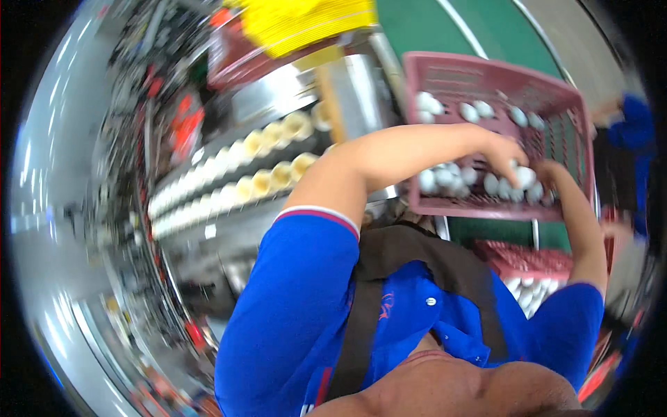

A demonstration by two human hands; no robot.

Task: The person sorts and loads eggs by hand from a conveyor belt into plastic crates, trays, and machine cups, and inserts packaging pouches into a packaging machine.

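Observation:
A pink slatted plastic crate (495,211) lies before me with pale bluish eggs (451,177) in it, some along its near side and a few along its far side. My left hand (503,154) reaches across into the crate, its fingers closed around a pale egg (524,178). Close beside that egg is my right hand (550,173), at the crate's right end. Its fingers point down among the eggs and are blurred and partly hidden, so whether it grips one cannot be told.
The crate rests on a green conveyor belt (417,26) with metal rails. On the left runs a machine with two rows of cream-coloured cups (260,185). A yellow ribbed object (318,23) lies beyond. A second crate (526,258) with white eggs is by my right side; another person's blue sleeve (630,122) shows at right.

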